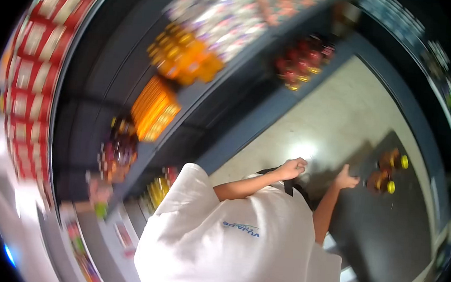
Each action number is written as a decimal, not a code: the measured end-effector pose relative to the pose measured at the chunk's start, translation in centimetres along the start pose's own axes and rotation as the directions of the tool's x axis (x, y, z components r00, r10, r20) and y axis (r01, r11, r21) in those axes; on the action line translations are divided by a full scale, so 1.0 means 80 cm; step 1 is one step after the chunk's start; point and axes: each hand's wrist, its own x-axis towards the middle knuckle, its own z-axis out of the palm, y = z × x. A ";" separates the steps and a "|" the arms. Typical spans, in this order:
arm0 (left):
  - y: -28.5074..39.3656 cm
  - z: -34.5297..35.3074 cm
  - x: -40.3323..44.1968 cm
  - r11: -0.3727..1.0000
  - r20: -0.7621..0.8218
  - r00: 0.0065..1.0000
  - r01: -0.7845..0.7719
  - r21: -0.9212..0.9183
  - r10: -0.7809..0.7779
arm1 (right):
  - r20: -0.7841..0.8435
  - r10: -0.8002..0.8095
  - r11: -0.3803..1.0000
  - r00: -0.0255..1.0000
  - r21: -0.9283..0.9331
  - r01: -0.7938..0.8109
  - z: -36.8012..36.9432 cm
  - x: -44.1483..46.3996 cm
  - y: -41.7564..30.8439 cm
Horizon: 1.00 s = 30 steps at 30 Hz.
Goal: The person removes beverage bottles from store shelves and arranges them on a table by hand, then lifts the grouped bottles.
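Note:
My left hand [291,168] is held in front of my white shirt, its fingers curled into a loose fist. Nothing shows sticking out of it. To its right, my right hand [346,179] is at the near edge of a dark flat tabletop [382,233]. Its thumb points up and its fingers appear closed over that edge, though blur softens the detail. On the tabletop, just past my right hand, are two dark bottles with yellow caps, a nearer bottle [378,181] and a farther bottle [392,159].
Dark shelving [207,108] runs along the left, holding orange packs [155,109], orange bottles [184,55] and red bottles [303,62]. Red-and-white packs [32,78] are stacked at far left. More stocked shelves [446,89] curve along the right. Pale floor [339,107] lies between.

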 end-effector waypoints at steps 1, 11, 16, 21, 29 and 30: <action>-0.010 -0.016 -0.010 0.998 -0.092 0.996 0.001 -0.063 -0.007 | 0.287 -0.110 0.982 0.952 0.180 0.059 0.029 -0.036 0.010; -0.173 -0.158 -0.175 0.732 -0.623 0.722 -0.243 -0.636 -0.302 | 0.797 -0.486 0.832 -0.360 0.547 0.088 -0.032 -0.442 -0.216; -0.332 -0.255 -0.272 0.941 -0.944 0.329 -0.319 -0.108 0.004 | 0.582 -0.517 0.755 -0.628 0.655 -0.014 -0.071 -0.647 -0.274; -0.316 -0.378 -0.416 0.729 -0.828 0.231 -0.394 -0.559 -0.510 | 0.267 -0.677 0.387 -0.686 0.922 -0.023 -0.188 -0.831 -0.376; -0.313 -0.497 -0.463 0.725 -0.875 -0.075 -0.595 -0.346 -0.478 | -0.148 -0.541 -0.226 -0.828 0.974 -0.026 -0.137 -1.091 -0.538; -0.314 -0.504 -0.460 0.746 -0.891 -0.065 -0.576 -0.334 -0.449 | -0.195 -0.532 -0.281 -0.824 0.959 -0.045 -0.121 -1.121 -0.546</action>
